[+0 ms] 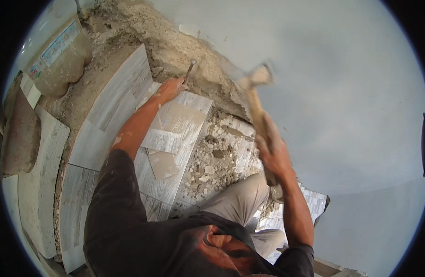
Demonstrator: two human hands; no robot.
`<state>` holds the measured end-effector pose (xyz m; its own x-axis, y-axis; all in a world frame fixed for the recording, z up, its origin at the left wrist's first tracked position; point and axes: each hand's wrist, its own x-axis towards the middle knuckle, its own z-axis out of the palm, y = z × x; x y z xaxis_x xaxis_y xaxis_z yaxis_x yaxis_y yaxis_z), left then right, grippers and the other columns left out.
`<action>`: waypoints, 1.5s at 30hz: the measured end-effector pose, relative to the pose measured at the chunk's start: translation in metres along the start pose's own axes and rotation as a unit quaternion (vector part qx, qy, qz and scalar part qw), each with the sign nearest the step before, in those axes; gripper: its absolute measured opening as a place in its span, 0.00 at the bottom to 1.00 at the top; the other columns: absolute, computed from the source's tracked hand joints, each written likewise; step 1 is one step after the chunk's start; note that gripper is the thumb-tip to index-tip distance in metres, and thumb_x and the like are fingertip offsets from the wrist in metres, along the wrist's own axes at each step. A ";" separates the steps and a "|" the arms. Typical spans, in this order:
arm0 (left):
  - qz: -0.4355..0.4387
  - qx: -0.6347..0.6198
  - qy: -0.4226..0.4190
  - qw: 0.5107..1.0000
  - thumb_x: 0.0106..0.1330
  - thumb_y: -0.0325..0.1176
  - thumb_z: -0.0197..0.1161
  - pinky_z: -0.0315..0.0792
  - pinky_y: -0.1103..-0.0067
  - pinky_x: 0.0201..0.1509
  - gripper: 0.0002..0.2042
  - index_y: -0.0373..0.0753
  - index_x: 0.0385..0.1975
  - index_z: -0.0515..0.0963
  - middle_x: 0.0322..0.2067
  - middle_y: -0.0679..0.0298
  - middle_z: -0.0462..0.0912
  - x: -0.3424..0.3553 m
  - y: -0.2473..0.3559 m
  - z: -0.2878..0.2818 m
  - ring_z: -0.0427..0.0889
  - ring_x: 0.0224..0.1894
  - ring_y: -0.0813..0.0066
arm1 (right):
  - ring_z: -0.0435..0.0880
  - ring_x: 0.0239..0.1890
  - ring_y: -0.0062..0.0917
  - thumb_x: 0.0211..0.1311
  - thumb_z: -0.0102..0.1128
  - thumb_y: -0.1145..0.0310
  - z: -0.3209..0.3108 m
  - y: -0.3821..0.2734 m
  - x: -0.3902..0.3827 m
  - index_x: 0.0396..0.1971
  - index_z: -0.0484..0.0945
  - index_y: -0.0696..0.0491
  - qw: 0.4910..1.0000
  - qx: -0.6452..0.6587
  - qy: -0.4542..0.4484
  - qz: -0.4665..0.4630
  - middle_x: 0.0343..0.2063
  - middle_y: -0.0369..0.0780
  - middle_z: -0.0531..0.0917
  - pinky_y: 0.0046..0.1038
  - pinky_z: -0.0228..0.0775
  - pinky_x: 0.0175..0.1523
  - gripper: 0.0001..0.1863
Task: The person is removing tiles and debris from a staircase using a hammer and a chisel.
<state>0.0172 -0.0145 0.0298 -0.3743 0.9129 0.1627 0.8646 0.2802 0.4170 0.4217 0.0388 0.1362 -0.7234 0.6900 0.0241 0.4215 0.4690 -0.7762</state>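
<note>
My left hand is closed around a metal chisel. The chisel's struck end points up, while its lower end is hidden by my fingers near the broken base of the wall. In my right hand, a hammer with a wooden handle is raised beside the wall. Motion blurs the hammer's head, which is apart from the chisel. Rough, chipped mortar runs along the wall's foot, just beyond my left hand.
Grey wood-look tiles cover the floor, with loose tile pieces on them. Rubble lies before my knee. The smooth grey wall rises at right. A dirty plastic container stands at far left, near a worn bucket-like vessel.
</note>
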 end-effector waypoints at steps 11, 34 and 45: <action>-0.115 -0.132 0.114 0.978 0.64 0.42 0.55 0.68 0.61 0.44 0.19 0.31 0.45 0.69 0.40 0.39 0.76 0.029 -0.012 -0.018 0.76 0.41 0.42 | 0.70 0.18 0.17 0.61 0.45 0.75 -0.051 0.088 -0.180 0.66 0.49 0.52 0.955 0.152 0.117 0.228 0.23 0.37 0.75 0.20 0.65 0.22 0.33; -0.018 -0.065 0.047 0.997 0.63 0.46 0.56 0.70 0.70 0.44 0.20 0.33 0.42 0.71 0.34 0.51 0.81 0.012 0.020 0.023 0.80 0.40 0.56 | 0.71 0.15 0.20 0.62 0.48 0.70 -0.001 0.180 -0.313 0.67 0.47 0.45 0.921 0.155 0.156 0.320 0.18 0.38 0.73 0.23 0.67 0.19 0.34; -0.080 -0.301 0.079 0.947 0.62 0.43 0.57 0.69 0.63 0.47 0.21 0.29 0.45 0.70 0.39 0.47 0.80 0.031 -0.015 0.021 0.78 0.42 0.49 | 0.73 0.16 0.22 0.61 0.48 0.69 0.018 0.185 -0.347 0.67 0.47 0.48 0.892 0.202 0.182 0.362 0.19 0.39 0.74 0.24 0.68 0.20 0.35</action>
<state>-0.0006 0.0153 0.0101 -0.5710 0.8038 0.1670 0.4636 0.1478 0.8736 0.7404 -0.1238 -0.0270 -0.0848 0.8994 -0.4288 0.4211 -0.3577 -0.8335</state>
